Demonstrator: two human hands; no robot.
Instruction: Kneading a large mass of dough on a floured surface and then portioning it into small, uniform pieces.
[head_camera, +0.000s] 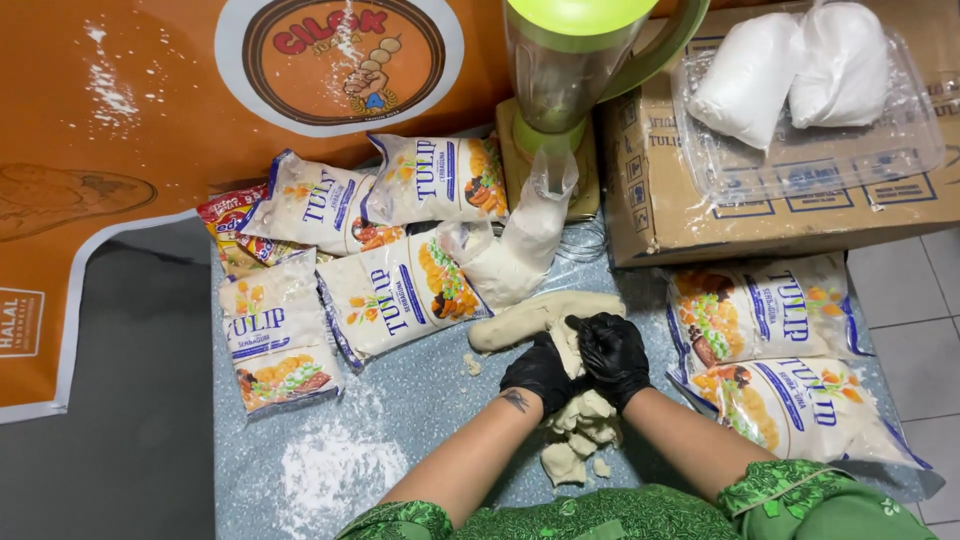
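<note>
Both my hands wear black gloves and press together on a lump of pale dough (567, 345) over a speckled blue-grey mat (420, 400). My left hand (538, 372) grips the dough from the left, my right hand (612, 355) from the right. A long roll of dough (520, 315) lies just beyond my hands. Torn dough pieces (578, 430) are piled below my wrists. A clear plastic bag of white dough (515, 250) leans behind the roll.
Several flour packets (395, 290) lie at left and two more packets (790, 370) at right. A green blender (565, 70) stands behind. A cardboard box (700, 215) carries a clear tray with white bags (790, 60). Spilled flour (330, 470) dusts the mat.
</note>
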